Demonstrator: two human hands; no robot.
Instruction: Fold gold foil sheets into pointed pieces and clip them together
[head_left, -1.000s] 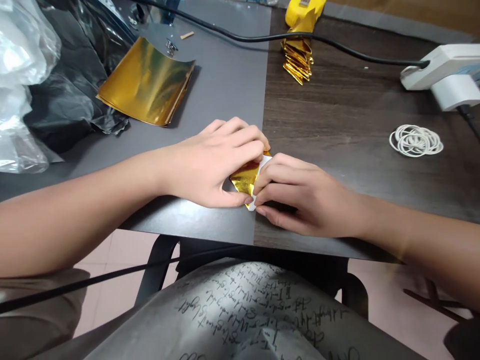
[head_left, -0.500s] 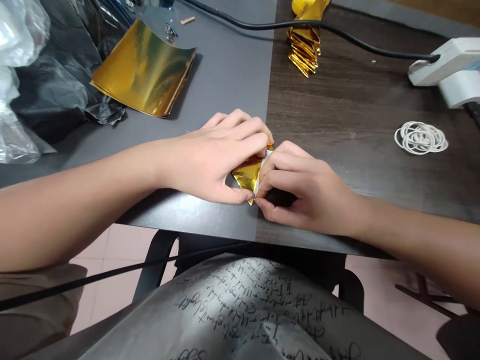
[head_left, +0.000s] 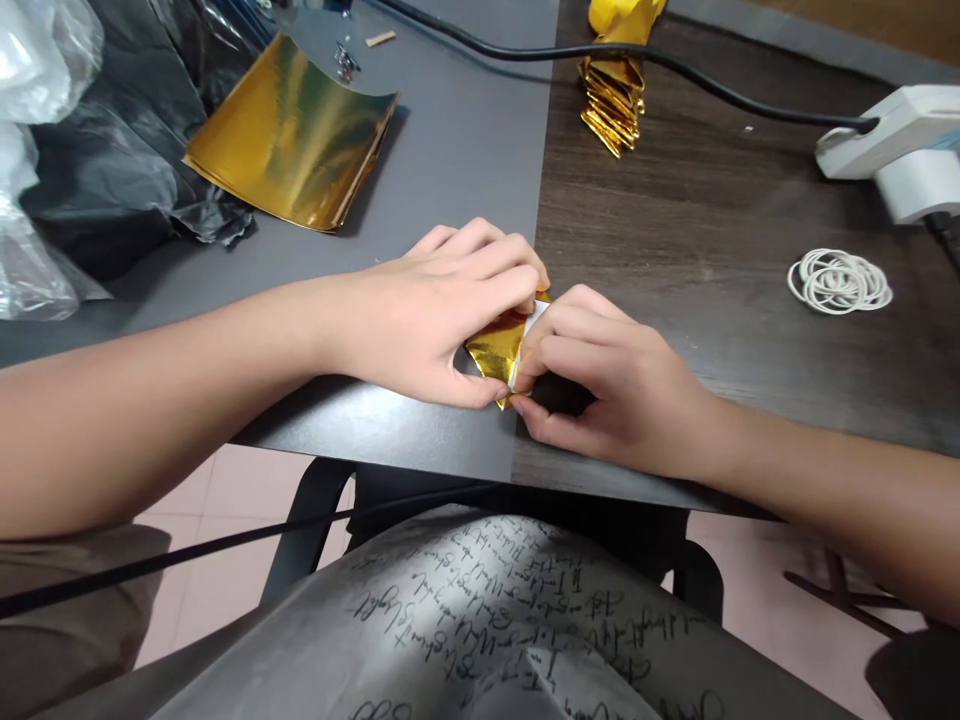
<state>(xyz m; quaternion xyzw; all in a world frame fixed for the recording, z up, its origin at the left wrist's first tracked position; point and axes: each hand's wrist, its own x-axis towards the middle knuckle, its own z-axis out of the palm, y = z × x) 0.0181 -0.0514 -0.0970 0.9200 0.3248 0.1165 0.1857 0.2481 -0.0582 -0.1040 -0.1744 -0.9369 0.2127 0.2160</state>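
A small piece of shiny gold foil paper (head_left: 497, 347), partly folded with its white underside showing along the right, lies on the table near the front edge. Over it rests my left hand (head_left: 457, 310), its thumb pressing the lower corner and its fingertips at the upper end. From the other side, my right hand (head_left: 600, 375) pinches the paper's right edge between thumb and bent fingers. The two hands nearly meet at the lower corner, and much of the paper is hidden under them.
At the upper left a stack of gold foil sheets (head_left: 300, 140) lies beside a black plastic bag (head_left: 97, 170). Folded gold pieces (head_left: 613, 100) sit at the back, under a black cable (head_left: 495, 50). White rubber bands (head_left: 840, 282) and a white power adapter (head_left: 892, 140) are on the right.
Both hands keep almost the same place on the gold paper. The right hand's fingers have shifted very slightly, and the whole view has moved a little.
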